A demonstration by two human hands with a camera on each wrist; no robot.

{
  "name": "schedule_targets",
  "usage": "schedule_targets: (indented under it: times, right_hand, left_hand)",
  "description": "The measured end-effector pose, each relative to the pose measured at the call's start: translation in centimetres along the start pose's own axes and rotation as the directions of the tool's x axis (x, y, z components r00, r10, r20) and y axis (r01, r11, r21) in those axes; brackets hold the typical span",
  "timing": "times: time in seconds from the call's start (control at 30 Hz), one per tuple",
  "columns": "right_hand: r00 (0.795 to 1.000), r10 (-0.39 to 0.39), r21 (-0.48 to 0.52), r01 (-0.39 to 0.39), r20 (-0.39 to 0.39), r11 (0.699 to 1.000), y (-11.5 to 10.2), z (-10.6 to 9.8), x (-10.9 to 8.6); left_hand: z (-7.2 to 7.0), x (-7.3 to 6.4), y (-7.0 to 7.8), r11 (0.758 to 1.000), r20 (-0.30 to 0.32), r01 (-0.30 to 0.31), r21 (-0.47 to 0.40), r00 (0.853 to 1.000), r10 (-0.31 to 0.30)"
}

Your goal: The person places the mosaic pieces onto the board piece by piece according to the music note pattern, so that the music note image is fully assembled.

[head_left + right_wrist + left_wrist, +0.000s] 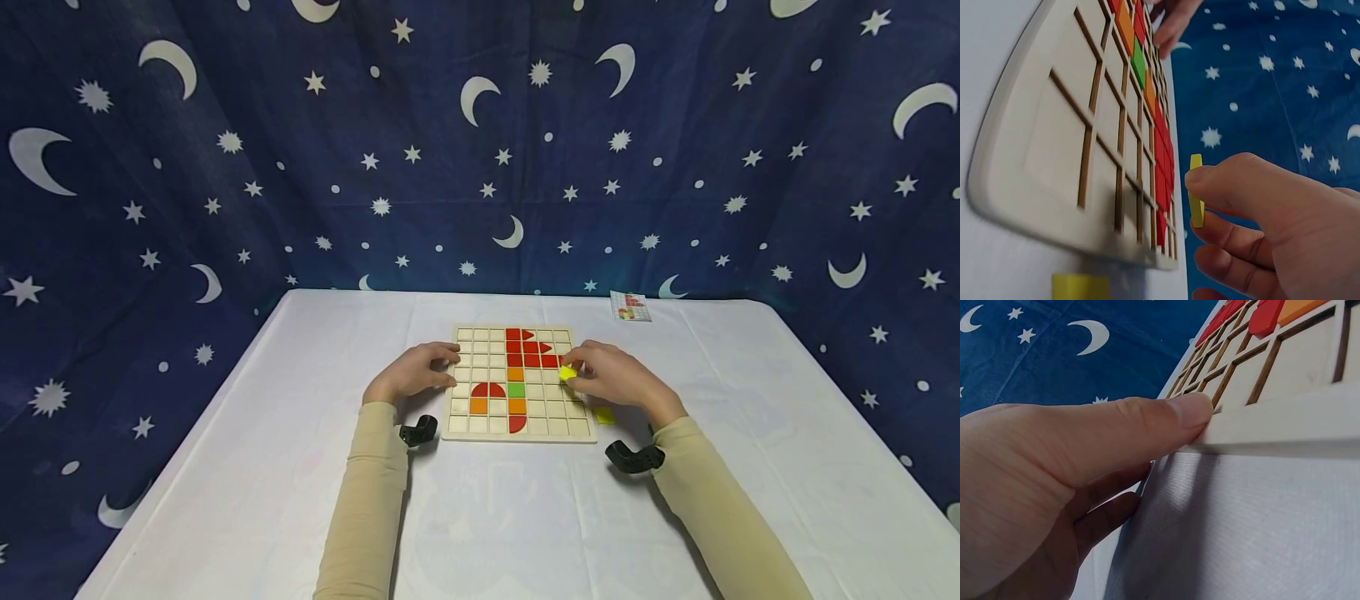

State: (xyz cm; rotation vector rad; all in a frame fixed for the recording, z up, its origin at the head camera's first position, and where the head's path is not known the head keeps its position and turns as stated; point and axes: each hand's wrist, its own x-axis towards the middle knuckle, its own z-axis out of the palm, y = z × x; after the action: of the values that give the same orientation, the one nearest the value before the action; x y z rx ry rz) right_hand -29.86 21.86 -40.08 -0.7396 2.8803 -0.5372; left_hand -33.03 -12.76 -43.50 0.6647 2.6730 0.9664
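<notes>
A wooden grid board (555, 429) lies on the table, with red, orange and green tiles set in some of its squares. My left hand (412, 372) is at the board's left side. Its thumb (1194, 411) touches the board's edge, and the other fingers reach along the same side. Above the right part of the board, my right hand (615, 379) pinches a yellow tile (1196, 190) between thumb and fingers. The tile stands on edge in the right wrist view, clear of the board.
Another yellow tile (604, 415) lies on the white tablecloth (510, 517) just off the board's right edge. A small printed card (631, 307) with a coloured grid pattern is near the table's back edge. Behind hangs a dark blue cloth (420, 100) with moons and stars.
</notes>
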Motion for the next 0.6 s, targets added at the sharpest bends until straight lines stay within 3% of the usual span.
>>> schedule_targets:
  times: [0.4,0.6]
  right_hand:
    - [0.984,-0.169,-0.009,0.169,0.061,0.985,-3.0,0.6,1.8]
    - [0.977,-0.195,-0.018,0.197,0.081,0.98,-4.6,0.9,2.5]
  left_hand:
    - [-0.2,-0.2,0.0,1.0,-0.006,-0.017,0.009,1.0,0.017]
    - [-0.3,-0.3,0.2,0.999,-0.003,-0.038,0.009,0.999,0.038]
